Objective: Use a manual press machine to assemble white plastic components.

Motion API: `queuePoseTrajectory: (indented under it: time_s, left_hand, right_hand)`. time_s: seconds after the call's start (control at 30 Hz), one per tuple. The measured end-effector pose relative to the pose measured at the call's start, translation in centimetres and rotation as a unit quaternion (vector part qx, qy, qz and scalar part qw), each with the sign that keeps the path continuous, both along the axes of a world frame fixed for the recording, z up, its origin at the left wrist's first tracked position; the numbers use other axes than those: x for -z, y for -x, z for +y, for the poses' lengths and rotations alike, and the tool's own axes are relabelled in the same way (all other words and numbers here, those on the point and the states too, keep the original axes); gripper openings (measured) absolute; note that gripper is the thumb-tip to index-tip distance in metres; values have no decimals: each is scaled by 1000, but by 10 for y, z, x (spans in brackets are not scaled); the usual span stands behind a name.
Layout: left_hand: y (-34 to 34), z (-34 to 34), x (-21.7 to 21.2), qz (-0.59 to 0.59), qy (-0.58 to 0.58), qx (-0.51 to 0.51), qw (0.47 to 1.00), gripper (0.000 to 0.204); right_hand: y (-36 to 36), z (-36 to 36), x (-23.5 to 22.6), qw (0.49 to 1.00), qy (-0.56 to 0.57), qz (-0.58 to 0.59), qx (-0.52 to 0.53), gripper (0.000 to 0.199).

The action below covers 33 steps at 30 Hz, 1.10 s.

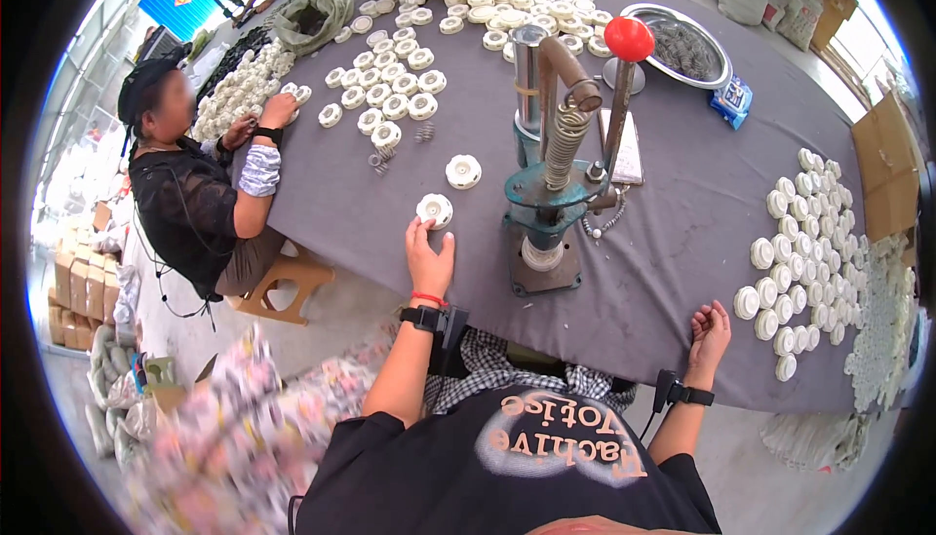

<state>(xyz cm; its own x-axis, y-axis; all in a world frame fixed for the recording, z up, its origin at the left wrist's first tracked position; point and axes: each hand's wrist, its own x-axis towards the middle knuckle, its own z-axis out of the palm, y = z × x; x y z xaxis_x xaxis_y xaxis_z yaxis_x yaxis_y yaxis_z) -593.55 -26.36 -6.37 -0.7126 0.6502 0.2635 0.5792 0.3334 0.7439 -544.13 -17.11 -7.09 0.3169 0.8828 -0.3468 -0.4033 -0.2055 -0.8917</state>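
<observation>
My left hand [430,260] has its thumb and fingertips on the near edge of a round white plastic part [435,210] lying on the table. A second round white part [463,171] sits just beyond it. To the right stands a green hand press [554,194] with a spring round its shaft and a red ball [629,39] on its lever. A pale round piece [542,254] is at the foot of the press. By the table's front edge, my right hand [710,333] rests with its fingers loosely bent and nothing visible in them.
Many white parts [395,106] and a few loose springs [382,159] lie beyond my left hand. Stacked white pieces [799,252] cover the right side. A metal bowl [721,77] of springs stands at the back. A co-worker [185,184] handles parts at the left.
</observation>
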Motion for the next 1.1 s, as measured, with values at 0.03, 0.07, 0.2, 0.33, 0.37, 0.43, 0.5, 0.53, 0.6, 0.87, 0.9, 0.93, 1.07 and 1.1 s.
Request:
queuePoseTrajectory:
  time_s: [0.03,0.07,0.2,0.33,0.37,0.43,0.5,0.53,0.6,0.87,0.9,0.93,1.07,1.1]
  left_hand:
    - [3,0,1,-17,-15,-5,1000,36]
    - [7,1,2,-19,-16,-8,1000,36]
    - [28,9,0,19,8,20,1000,36]
    - [30,-5,-5,6,27,47,999,42]
    - [26,-13,-4,25,52,73,996,43]
    - [33,-15,-3,68,57,111,990,46]
    - [38,-18,-14,114,98,141,979,48]
    - [41,-18,-25,135,129,157,970,49]
    - [52,-14,-34,174,173,212,946,51]
    - [104,-26,-29,470,292,290,781,13]
    - [106,-26,-30,473,292,284,781,13]
    - [108,-25,-34,495,318,318,744,10]
    - [115,-20,-40,560,369,364,646,14]
    - [112,-22,-41,574,402,370,610,17]
  right_hand:
    - [2,0,-1,1000,3,-6,1,17]
    - [3,1,-2,1000,5,-12,2,17]
    - [5,5,-1,1000,3,-29,-10,18]
    - [10,4,-3,999,9,-45,-22,21]
    - [8,3,-1,999,13,-43,-22,22]
    - [6,7,0,997,22,-42,-52,25]
    - [-1,5,2,996,21,-74,-45,28]
    - [-6,5,4,995,23,-85,-54,29]
    - [-11,9,8,992,20,-102,-65,31]
    - [59,2,-41,975,13,-179,-129,24]
    - [82,-6,-58,950,-41,-197,-237,23]
    - [106,-14,-75,912,-95,-212,-338,22]
    - [211,-53,-164,768,-156,-134,-606,19]
    - [233,-59,-181,709,-203,-139,-661,22]
